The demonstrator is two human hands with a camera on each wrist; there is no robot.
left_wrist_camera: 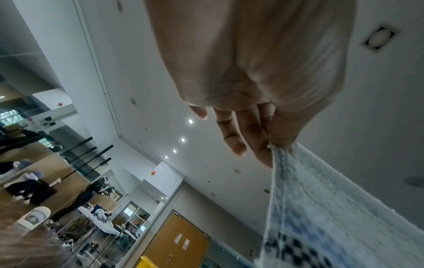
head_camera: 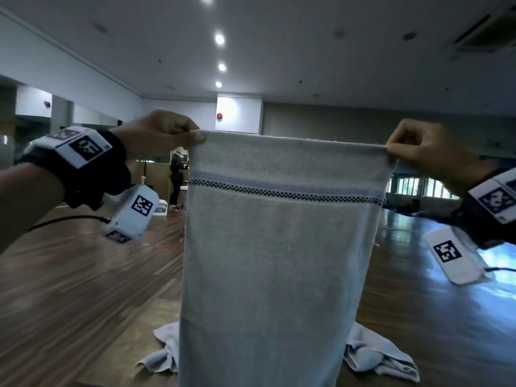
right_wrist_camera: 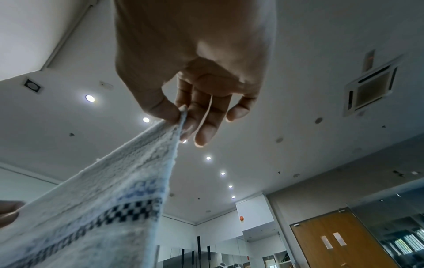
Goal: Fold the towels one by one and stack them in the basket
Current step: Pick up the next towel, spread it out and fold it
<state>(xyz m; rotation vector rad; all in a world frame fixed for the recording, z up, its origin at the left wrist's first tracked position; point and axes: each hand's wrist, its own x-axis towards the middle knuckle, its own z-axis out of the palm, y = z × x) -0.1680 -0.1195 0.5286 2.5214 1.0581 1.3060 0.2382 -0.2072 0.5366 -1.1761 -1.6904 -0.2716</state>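
Observation:
A pale grey-blue towel (head_camera: pixel 276 247) with a blue stripe and a black checked band hangs stretched wide in front of me. My left hand (head_camera: pixel 167 135) pinches its top left corner, and my right hand (head_camera: pixel 413 149) pinches its top right corner. In the left wrist view thumb and fingers (left_wrist_camera: pixel 263 145) clamp the towel corner (left_wrist_camera: pixel 321 208). The right wrist view shows the other corner (right_wrist_camera: pixel 114 190) nipped between thumb and fingers (right_wrist_camera: pixel 183 116). Behind the hanging towel a crumpled light towel (head_camera: pixel 371 356) lies on the wooden table (head_camera: pixel 435 342). No basket is in view.
The wooden table edge (head_camera: pixel 111 358) runs along the bottom. Beyond it stretches a shiny wooden floor (head_camera: pixel 83 261). A person in dark clothes (head_camera: pixel 177 177) stands far off by white tables. Wooden double doors (right_wrist_camera: pixel 339 241) are at the back.

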